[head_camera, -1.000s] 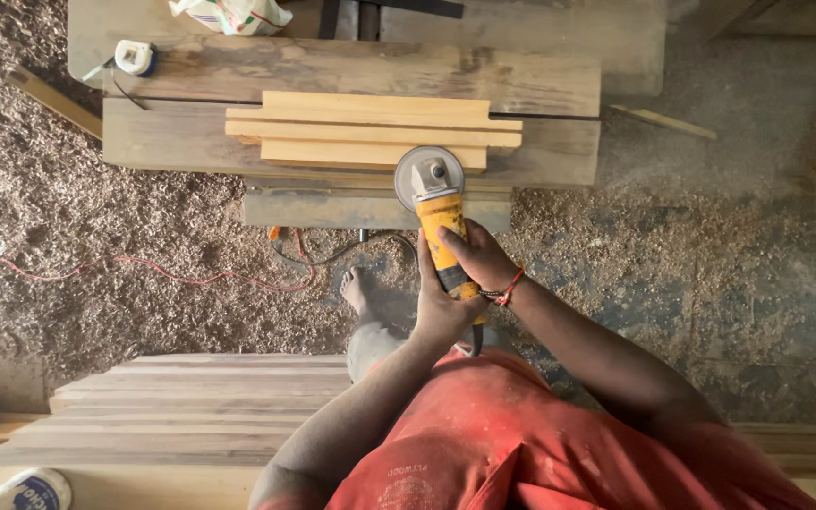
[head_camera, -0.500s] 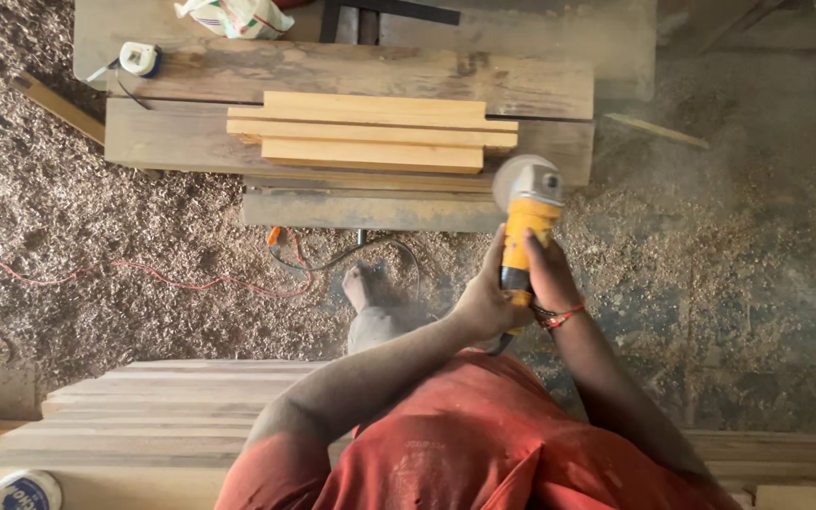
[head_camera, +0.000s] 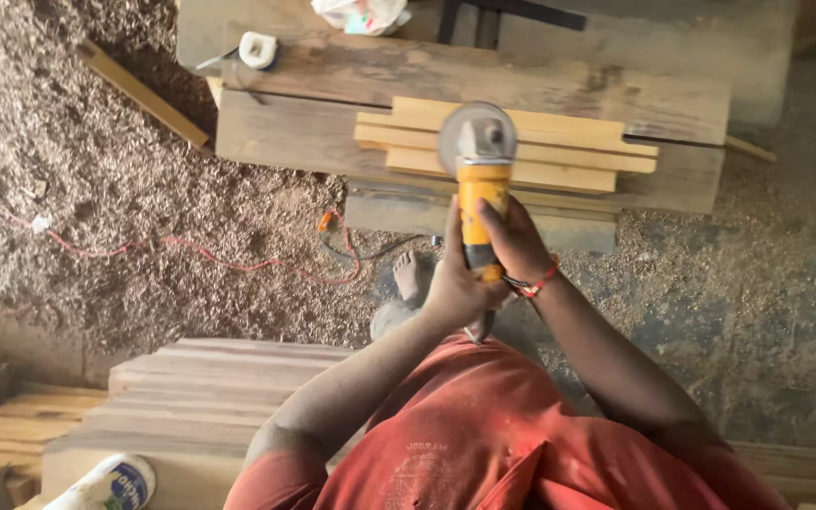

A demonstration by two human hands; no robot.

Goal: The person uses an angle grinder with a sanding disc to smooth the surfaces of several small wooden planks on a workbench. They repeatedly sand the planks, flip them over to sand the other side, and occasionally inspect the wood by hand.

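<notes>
Head view, looking down at a workbench (head_camera: pixel 314 142) in a yard deep in sawdust (head_camera: pixel 96 189): a person w/ both hands wrapped round a yellow angle grinder (head_camera: pixel 480 212); left hand (head_camera: pixel 455 283) clamped on the rear of the body, right hand (head_camera: pixel 518 244) clamped beside it nearer the head, the two touching; red thread on the right wrist. The grinder's disc (head_camera: pixel 477 137) sits over the left-centre of a stack of pale wood strips (head_camera: pixel 559 151) lying across the bench; whether it touches the wood can't be told. Judged from this: sanding goes best w/ the disc kept near flat, light even pressure, long passes along the grain, two-handed grip kept firm, cable (head_camera: pixel 370 250) kept clear of the bare foot (head_camera: pixel 410 276) below. The strips lie just beyond the hands, straight ahead, apart from the fingers; tape measure (head_camera: pixel 259 49) and a plastic bag (head_camera: pixel 361 13) at the bench's far side; stacked boards (head_camera: pixel 200 397) by the person's left.
</notes>
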